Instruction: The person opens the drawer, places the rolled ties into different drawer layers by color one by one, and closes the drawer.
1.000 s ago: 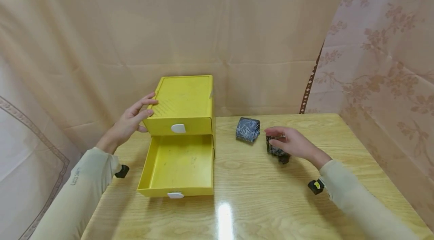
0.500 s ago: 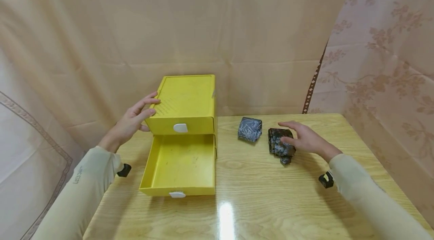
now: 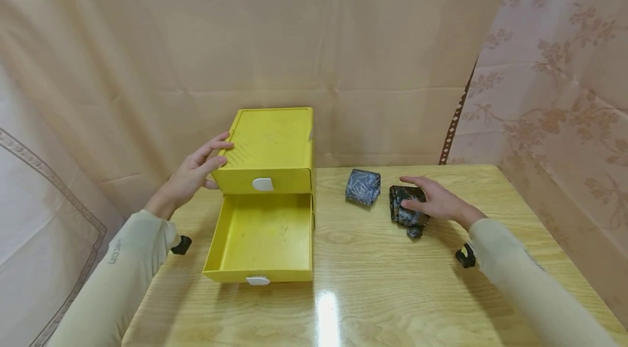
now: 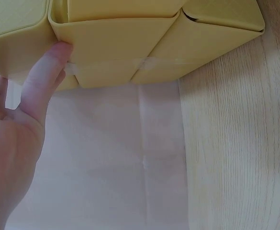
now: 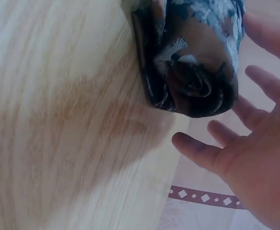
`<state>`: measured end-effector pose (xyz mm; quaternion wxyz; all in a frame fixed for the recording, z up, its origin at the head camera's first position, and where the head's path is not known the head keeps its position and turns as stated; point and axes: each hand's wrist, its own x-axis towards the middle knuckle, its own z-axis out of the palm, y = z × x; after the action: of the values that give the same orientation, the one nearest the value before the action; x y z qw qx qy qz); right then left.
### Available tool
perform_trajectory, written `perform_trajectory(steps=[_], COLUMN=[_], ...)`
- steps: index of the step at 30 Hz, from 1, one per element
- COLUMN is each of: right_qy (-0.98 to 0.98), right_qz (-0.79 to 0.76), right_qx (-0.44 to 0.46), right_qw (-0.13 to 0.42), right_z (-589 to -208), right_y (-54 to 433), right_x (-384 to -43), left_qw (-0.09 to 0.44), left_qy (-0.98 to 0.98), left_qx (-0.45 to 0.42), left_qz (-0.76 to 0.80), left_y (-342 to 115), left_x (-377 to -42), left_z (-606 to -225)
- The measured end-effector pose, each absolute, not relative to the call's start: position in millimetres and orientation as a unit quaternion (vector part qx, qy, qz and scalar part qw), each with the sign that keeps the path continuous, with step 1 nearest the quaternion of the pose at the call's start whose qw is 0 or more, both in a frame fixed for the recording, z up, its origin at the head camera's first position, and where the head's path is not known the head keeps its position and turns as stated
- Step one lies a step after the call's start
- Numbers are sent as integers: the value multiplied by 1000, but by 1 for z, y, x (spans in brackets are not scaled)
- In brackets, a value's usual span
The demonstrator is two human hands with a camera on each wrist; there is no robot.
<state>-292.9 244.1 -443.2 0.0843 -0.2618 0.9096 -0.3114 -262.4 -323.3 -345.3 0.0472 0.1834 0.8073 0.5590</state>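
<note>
Right hand: right of centre in the head view, set back from where it lay a second ago, when its fingers covered much of the roll beneath it; the gap between thumb and fingers is wider now.
Dark floral fabric roll: right of centre in the head view, on the tabletop, more of its surface showing than a second ago; it seems to rest there unheld, so its placing looks done or nearly so.
Right fingers: spread wide in the right wrist view, gripping nothing; the thumb overlaps the roll in the head view, but whether any fingertip touches it I cannot tell.
Left hand: left of centre, its place little changed; fingers lie loosely extended over the cabinet's left edge and a digit presses its side, probably steadying it.
Yellow two-drawer cabinet: near the middle, upper drawer in, lower drawer pulled out toward the bottom of the frame.
Grey leaf-patterned fabric roll: between cabinet and dark roll, touching neither.
</note>
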Motion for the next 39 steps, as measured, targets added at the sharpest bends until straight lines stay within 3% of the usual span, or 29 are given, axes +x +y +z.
perform_trajectory(steps=[39], right_qy=[926], right_qz=[-296], right_qx=[-127], right_qw=[195], right_z=[-452], right_y=[237], right_x=[-303], left_qw=[47], left_qy=[808], left_qx=[185], left_qz=[557], left_y=[-324], left_x=[-261], left_z=[-345])
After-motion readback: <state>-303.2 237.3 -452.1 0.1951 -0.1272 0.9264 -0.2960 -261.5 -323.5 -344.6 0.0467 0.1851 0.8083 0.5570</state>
